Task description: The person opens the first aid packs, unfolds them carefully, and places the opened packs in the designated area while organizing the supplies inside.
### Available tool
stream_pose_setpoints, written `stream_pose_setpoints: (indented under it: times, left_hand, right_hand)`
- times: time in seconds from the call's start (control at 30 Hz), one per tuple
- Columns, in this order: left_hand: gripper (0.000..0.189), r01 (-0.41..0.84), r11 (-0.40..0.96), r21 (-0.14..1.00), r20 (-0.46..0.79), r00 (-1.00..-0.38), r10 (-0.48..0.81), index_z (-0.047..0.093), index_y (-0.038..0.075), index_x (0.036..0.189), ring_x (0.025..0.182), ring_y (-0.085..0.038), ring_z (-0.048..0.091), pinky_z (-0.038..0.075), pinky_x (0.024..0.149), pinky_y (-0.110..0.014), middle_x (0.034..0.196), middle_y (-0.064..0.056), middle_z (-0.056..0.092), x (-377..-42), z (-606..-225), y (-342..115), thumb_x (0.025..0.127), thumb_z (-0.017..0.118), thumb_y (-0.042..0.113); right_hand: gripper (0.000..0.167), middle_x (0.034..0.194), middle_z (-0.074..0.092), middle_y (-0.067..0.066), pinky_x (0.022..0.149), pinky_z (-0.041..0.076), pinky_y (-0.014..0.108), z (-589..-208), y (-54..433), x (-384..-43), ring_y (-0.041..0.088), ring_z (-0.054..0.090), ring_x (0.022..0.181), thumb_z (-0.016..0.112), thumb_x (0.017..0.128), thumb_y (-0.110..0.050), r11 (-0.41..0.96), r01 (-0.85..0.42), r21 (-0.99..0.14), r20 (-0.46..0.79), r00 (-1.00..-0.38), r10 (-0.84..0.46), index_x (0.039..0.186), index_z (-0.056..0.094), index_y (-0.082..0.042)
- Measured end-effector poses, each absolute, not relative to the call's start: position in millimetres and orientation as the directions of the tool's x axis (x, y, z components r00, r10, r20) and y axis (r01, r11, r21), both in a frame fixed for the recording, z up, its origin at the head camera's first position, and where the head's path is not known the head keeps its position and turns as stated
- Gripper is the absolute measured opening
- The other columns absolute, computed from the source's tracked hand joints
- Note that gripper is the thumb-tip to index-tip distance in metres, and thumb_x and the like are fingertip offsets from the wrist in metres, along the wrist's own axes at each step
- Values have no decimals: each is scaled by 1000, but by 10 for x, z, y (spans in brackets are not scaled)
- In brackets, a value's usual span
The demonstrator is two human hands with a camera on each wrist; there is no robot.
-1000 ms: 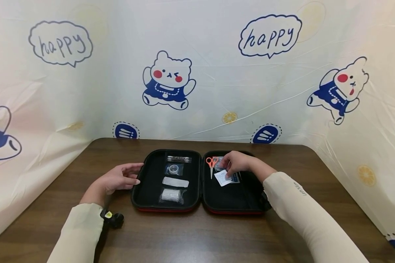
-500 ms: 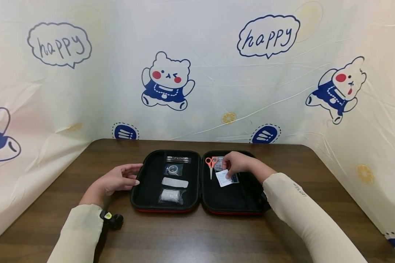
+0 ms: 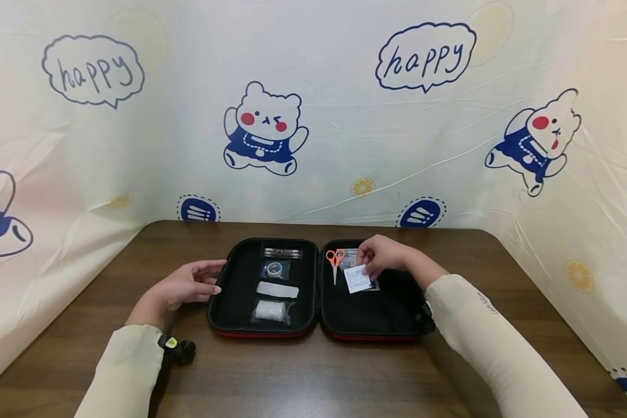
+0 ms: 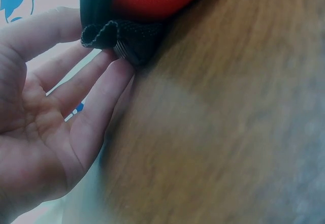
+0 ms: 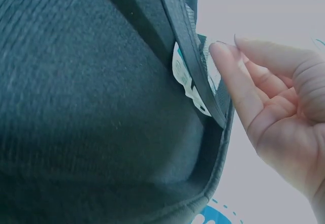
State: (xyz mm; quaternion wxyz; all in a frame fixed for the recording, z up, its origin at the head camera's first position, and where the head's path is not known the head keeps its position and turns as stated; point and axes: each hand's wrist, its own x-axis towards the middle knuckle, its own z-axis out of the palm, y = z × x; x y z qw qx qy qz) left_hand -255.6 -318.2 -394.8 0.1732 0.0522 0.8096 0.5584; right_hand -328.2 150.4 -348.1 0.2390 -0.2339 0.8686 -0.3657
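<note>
In the head view a black zip case (image 3: 232, 305) with a red outside lies unfolded on the table. My right hand (image 3: 389, 255) pinches a small white printed packet (image 3: 357, 280) by its upper right corner, over the right half. Beside the packet are orange-handled scissors (image 3: 335, 262), and partly behind it a clear printed packet (image 3: 348, 257). My left hand (image 3: 190, 283) rests at the case's left edge, its fingers (image 4: 94, 109) touching the zipper rim in the left wrist view. The right wrist view shows the right thumb and forefinger close together past the case's rim (image 5: 216, 168).
The left half holds a thin item in a clear sleeve (image 3: 283, 253), a bagged ring-shaped roll (image 3: 274, 269), a white strip (image 3: 278, 289) and a wrapped white roll (image 3: 270, 312). Brown table (image 3: 313, 377) surrounds the case; a printed curtain (image 3: 334, 116) hangs behind.
My right hand has lifted slightly and shifted right, drawing the white packet a little up with it. My left hand has stayed at the case's edge.
</note>
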Motion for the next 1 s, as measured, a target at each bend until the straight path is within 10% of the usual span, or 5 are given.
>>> stream_pose_setpoints:
  times: [1.0]
  left_hand:
    - [79, -109, 388, 915, -228, -934, 274, 29, 6, 152, 130, -41, 38, 52, 92, -42, 153, -27, 27, -2542, -3942, -3166, 87, 73, 13]
  right_hand:
    - [14, 89, 64, 16, 70, 59, 38, -3434, 1858, -2966, 22, 65, 78, 68, 85, 9, 500, -167, -850, -50, -919, -391, 98, 64, 7]
